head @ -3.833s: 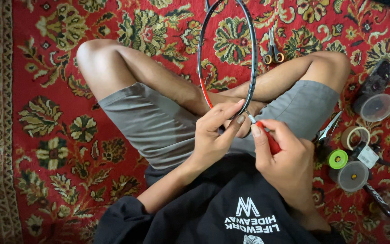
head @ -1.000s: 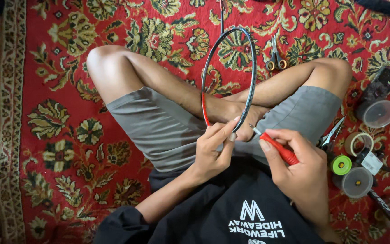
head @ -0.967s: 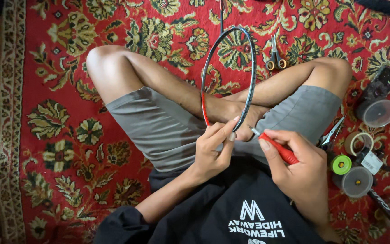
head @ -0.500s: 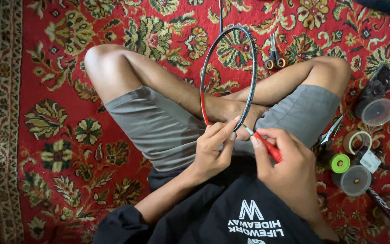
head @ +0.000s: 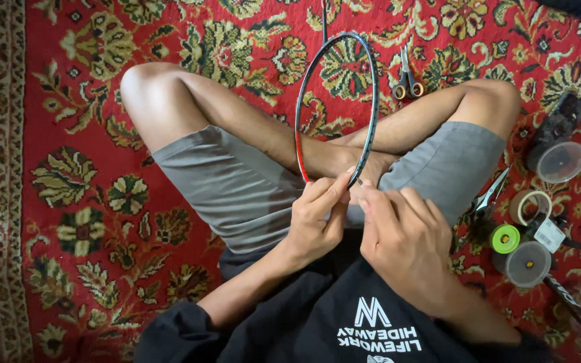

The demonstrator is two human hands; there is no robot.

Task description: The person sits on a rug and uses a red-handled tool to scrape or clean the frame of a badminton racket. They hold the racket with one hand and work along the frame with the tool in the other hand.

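Left hand [head: 314, 218] in a narrow grip, thumb and forefinger pinched on the lower rim of the racket frame [head: 336, 107], close to where dark rim turns red; right hand [head: 405, 242] curled just beside it, fingertips pressed to the same stretch of rim; whether anything sits inside that grip, impossible to tell, back of the hand hiding the palm.

Frame resting upright-ish across the crossed shins, lower end at the hands, shaft running off the top edge; hoop entirely open, no strings across it, carpet pattern plain through the oval; judged from that, early in the work on the frame, only the bottom edge being handled, the rest of the hoop untouched.

Further out on the red patterned carpet [head: 68, 168]: scissors [head: 406, 81] beyond the right knee; pliers [head: 489, 196] beside the right thigh; green spool [head: 505, 238], roll of tape [head: 531, 205], round clear lid [head: 561, 161], small round tub [head: 528, 263] clustered at the right, all lying well apart from both hands.
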